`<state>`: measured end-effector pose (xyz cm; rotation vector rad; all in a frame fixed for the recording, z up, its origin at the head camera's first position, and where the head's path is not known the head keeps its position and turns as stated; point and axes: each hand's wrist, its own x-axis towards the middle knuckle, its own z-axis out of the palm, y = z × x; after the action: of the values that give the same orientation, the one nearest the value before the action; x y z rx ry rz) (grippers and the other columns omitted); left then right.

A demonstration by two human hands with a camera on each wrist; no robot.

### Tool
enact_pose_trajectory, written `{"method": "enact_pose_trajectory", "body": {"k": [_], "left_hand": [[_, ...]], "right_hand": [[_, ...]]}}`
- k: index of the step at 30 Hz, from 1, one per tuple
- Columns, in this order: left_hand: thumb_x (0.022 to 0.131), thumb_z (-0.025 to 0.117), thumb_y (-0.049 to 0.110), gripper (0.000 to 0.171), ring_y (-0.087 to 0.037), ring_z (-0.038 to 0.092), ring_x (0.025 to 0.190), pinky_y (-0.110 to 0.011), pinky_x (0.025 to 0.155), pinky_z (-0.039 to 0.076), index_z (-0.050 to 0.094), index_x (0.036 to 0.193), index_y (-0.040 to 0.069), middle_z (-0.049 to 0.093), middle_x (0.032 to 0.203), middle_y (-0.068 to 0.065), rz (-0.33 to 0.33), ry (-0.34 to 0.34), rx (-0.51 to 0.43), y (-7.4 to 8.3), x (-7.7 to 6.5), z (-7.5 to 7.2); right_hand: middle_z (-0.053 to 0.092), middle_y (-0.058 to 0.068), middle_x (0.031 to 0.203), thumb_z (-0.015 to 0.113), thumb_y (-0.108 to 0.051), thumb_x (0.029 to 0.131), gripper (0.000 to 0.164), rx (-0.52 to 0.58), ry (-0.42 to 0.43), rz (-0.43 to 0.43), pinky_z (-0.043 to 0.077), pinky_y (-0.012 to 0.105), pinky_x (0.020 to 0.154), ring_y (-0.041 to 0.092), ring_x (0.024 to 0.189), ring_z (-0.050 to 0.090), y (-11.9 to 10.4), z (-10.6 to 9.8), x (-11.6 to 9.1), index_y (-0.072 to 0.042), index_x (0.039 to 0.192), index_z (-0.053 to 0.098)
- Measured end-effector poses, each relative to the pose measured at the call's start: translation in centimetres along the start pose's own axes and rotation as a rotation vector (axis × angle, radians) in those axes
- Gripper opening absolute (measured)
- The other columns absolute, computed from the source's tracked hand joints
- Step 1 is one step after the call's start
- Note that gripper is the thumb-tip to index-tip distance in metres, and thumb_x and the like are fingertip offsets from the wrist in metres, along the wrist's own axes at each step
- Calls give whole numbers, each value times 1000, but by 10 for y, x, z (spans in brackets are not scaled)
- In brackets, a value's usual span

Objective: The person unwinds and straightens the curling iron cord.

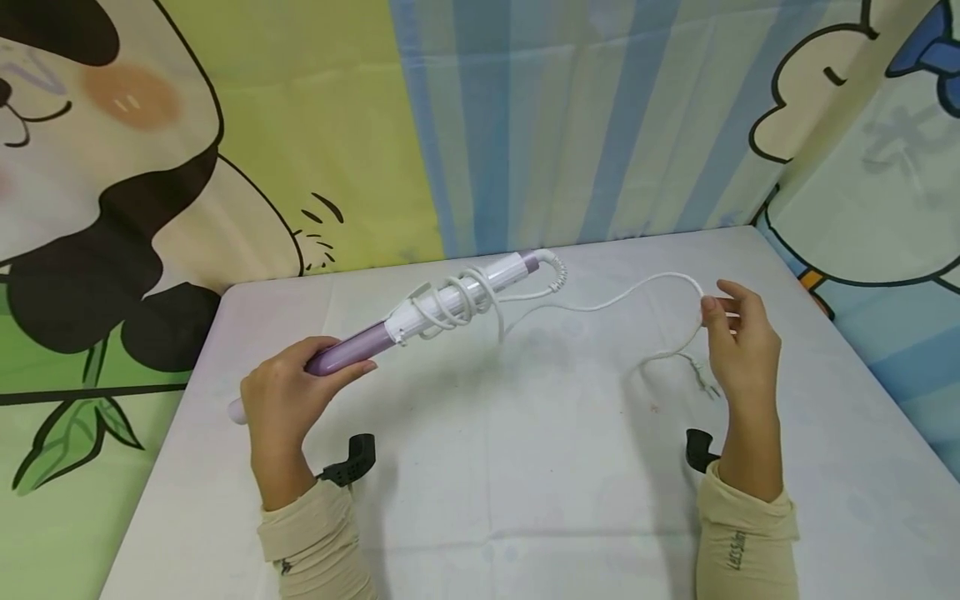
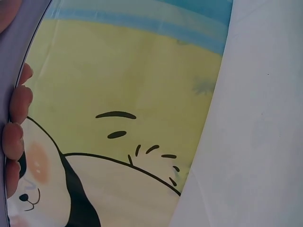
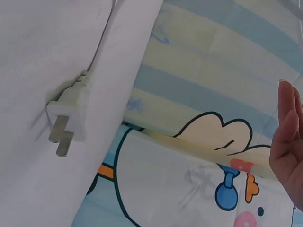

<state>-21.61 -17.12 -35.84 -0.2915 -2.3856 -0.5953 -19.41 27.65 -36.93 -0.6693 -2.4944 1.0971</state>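
Observation:
My left hand (image 1: 285, 396) grips a curling iron (image 1: 356, 347) by its purple barrel, holding it slantwise over the table. Its white handle (image 1: 506, 271) points up and to the right, with several loops of white power cord (image 1: 600, 307) wound around it. On the right, my right hand (image 1: 742, 354) pinches the loose stretch of cord between thumb and fingers. Below that pinch the cord hangs to its two-pin plug (image 3: 66, 113), close over the white tabletop. The left wrist view shows fingertips (image 2: 19, 104) curled around the purple barrel at its left edge.
A white cloth covers the table (image 1: 525, 467). Behind it and at the sides hang printed curtains (image 1: 525, 125) with cartoon animals and stripes. A black wrist mount (image 1: 360, 458) sticks out from the left wrist, and another black mount (image 1: 699, 450) from the right.

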Motion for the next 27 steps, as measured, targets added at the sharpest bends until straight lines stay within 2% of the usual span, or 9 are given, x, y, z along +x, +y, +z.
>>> {"method": "enact_pose_trajectory", "body": {"k": [4, 8, 11, 13, 15, 18, 22, 27], "left_hand": [[65, 41, 87, 90, -28, 61, 57, -32, 51, 33, 72, 86, 4, 71, 73, -13, -14, -36, 7, 2, 0, 1], [66, 40, 87, 90, -26, 60, 54, -31, 50, 32, 72, 84, 6, 70, 71, -12, -6, -34, 14, 4, 1, 2], [66, 41, 87, 88, -24, 59, 53, -30, 48, 32, 72, 83, 6, 70, 69, -11, 8, -22, 14, 5, 1, 3], [67, 42, 86, 87, -24, 59, 53, -29, 48, 32, 72, 83, 7, 70, 69, -10, 16, -22, 13, 7, 2, 4], [67, 42, 86, 87, -24, 60, 54, -29, 48, 33, 72, 83, 7, 70, 70, -10, 21, -27, 10, 8, 2, 4], [67, 41, 86, 86, -24, 61, 55, -29, 48, 33, 72, 84, 7, 71, 70, -10, 29, -39, 10, 10, 3, 6], [67, 41, 86, 86, -22, 60, 54, -28, 48, 33, 73, 84, 7, 71, 70, -9, 40, -44, 9, 13, 3, 7], [69, 41, 85, 84, -21, 59, 53, -28, 47, 34, 73, 82, 8, 70, 70, -7, 71, -45, 6, 17, 4, 9]], "right_hand": [[57, 12, 130, 38, -41, 101, 49, 10, 9, -85, 38, 17, 79, 27, 112, 57, -7, -2, -7, -15, 143, 39], [60, 12, 124, 43, -35, 100, 44, 57, 19, -169, 37, 16, 80, 17, 105, 54, -15, -3, -16, -13, 138, 46], [61, 15, 120, 48, -28, 99, 40, 92, 26, -298, 35, 14, 78, 17, 100, 54, -23, -1, -24, -8, 133, 51], [62, 18, 117, 50, -22, 99, 36, 100, 4, -407, 35, 13, 77, 21, 98, 56, -29, 3, -29, -4, 129, 53], [62, 19, 115, 51, -18, 98, 32, 95, -57, -499, 36, 13, 75, 26, 98, 57, -35, 8, -35, -1, 125, 56], [63, 16, 115, 52, -16, 97, 29, 87, -195, -566, 45, 23, 78, 27, 99, 59, -44, 18, -42, -1, 121, 58], [60, 12, 124, 52, -22, 98, 31, 95, -392, -540, 50, 46, 81, 29, 102, 60, -51, 36, -50, -6, 124, 57], [55, 8, 135, 52, -30, 98, 39, 132, -559, -500, 49, 49, 87, 30, 111, 59, -55, 57, -58, -11, 132, 52]]}}
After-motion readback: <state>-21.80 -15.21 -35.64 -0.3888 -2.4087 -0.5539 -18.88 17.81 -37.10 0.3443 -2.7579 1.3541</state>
